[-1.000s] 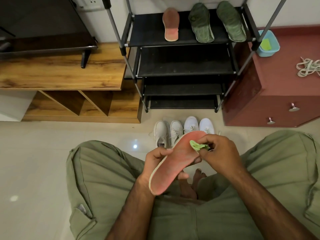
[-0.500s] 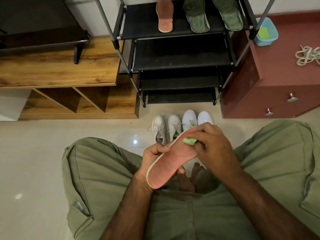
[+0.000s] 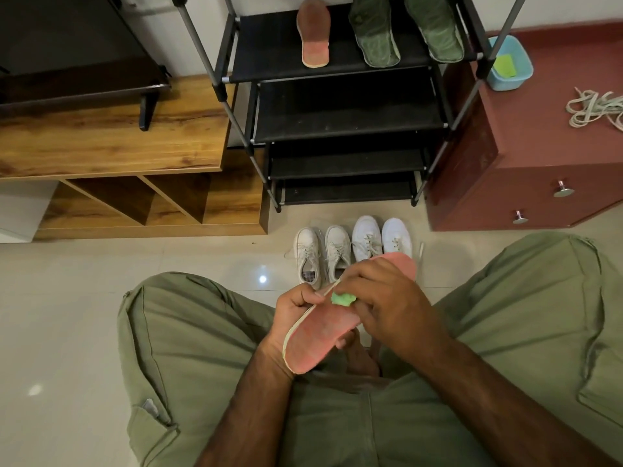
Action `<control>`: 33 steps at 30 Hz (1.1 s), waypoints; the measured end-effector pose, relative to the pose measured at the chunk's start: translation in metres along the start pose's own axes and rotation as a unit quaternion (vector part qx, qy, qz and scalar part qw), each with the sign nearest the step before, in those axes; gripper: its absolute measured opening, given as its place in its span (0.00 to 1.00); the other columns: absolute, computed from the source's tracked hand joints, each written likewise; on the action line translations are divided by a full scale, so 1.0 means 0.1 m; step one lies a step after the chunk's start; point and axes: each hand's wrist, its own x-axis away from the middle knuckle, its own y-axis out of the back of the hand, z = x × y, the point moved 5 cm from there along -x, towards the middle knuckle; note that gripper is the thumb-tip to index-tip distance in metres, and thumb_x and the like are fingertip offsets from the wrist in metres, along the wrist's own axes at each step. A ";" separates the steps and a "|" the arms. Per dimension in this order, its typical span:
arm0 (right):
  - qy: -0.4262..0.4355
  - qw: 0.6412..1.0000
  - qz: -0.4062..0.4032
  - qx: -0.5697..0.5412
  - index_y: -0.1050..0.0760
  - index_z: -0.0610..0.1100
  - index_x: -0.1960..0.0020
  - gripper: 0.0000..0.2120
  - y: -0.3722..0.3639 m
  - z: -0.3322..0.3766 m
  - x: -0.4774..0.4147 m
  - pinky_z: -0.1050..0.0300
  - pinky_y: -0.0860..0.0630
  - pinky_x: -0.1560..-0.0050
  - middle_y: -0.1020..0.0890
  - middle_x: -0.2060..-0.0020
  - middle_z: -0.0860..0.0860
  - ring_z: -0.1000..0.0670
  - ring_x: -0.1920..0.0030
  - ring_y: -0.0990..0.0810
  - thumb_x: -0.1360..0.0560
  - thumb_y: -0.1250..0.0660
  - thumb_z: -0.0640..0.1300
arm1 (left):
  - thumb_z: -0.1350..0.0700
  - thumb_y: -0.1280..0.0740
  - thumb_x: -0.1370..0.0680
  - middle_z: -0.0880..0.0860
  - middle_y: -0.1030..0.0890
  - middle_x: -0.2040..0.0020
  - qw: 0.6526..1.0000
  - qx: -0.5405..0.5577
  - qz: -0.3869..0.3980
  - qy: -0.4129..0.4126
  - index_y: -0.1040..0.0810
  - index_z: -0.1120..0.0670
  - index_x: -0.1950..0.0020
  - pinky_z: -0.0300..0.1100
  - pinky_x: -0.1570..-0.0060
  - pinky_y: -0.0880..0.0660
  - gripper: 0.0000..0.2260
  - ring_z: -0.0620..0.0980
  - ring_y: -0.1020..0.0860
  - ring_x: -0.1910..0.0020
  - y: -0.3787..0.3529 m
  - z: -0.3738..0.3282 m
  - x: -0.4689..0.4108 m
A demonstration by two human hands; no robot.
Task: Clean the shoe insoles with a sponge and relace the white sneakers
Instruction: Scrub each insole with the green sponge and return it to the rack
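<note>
My left hand grips a pink insole by its edge, heel end toward me, above my lap. My right hand pinches a small green sponge and presses it on the insole's middle. Several white sneakers stand in a row on the floor beyond my hands. On the rack's top shelf lie another pink insole and two green insoles. White laces lie in a heap on the red cabinet.
A black shoe rack stands straight ahead. To the left is a wooden TV unit; to the right, a red drawer cabinet with a blue tub holding a green sponge. My knees in green trousers flank my hands.
My right hand has slid the sponge down the insole from the toe end toward the middle. My left hand keeps its grip on the insole.
</note>
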 end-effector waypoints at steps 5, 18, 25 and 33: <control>-0.089 0.995 -0.052 0.016 0.15 0.44 0.48 0.16 0.08 -0.23 -0.06 0.46 0.21 0.48 0.18 0.51 0.51 0.48 0.49 0.22 0.32 0.28 0.29 | 0.57 0.33 0.32 0.65 0.21 0.53 1.000 0.013 -0.002 0.020 0.24 0.68 0.39 0.46 0.65 0.24 0.24 0.61 0.21 0.63 0.03 0.01 -0.01; 0.020 0.999 0.040 -0.012 0.15 0.44 0.47 0.14 -0.08 0.20 0.03 0.52 0.21 0.51 0.19 0.50 0.52 0.49 0.48 0.22 0.27 0.37 0.40 | 0.55 0.43 0.31 0.59 0.26 0.61 0.999 0.027 -0.033 -0.006 0.27 0.62 0.49 0.42 0.70 0.27 0.16 0.58 0.23 0.66 -0.01 0.02 0.04; -0.017 1.000 -0.007 0.007 0.14 0.43 0.48 0.12 -0.02 0.00 -0.02 0.50 0.22 0.50 0.19 0.50 0.50 0.49 0.48 0.23 0.29 0.31 0.34 | 0.56 0.44 0.30 0.62 0.23 0.52 1.000 0.020 -0.024 0.001 0.29 0.63 0.39 0.44 0.66 0.26 0.22 0.58 0.22 0.59 0.01 0.02 0.01; -0.059 0.997 -0.043 0.028 0.14 0.43 0.50 0.14 0.04 -0.18 -0.06 0.45 0.22 0.49 0.19 0.52 0.50 0.47 0.50 0.22 0.31 0.30 0.31 | 0.56 0.38 0.31 0.64 0.25 0.46 1.000 0.018 -0.018 0.003 0.28 0.65 0.36 0.46 0.65 0.25 0.25 0.60 0.24 0.56 0.03 0.00 0.00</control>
